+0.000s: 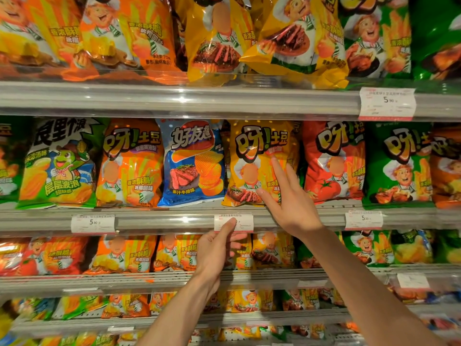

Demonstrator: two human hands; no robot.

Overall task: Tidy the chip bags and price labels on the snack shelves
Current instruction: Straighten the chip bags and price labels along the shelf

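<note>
Evidently to straighten it, the left hand [214, 248] presses one extended finger on the white paper price label [233, 222] in the grey shelf rail [162, 221], while the right hand [290, 201], fingers spread and empty, steadies the yellow steak-flavour chip bag [259, 163] just above

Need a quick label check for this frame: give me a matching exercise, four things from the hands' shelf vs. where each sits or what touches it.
Things:
1. blue bag
2. yellow bag
3. red bag
4. middle label

Places or states:
A. under the left hand fingertip
B. right of the yellow bag
C. touched by the right hand
D. between an orange bag and the yellow bag

Pairs: 1-D, 2-C, 3-B, 4-A
</note>
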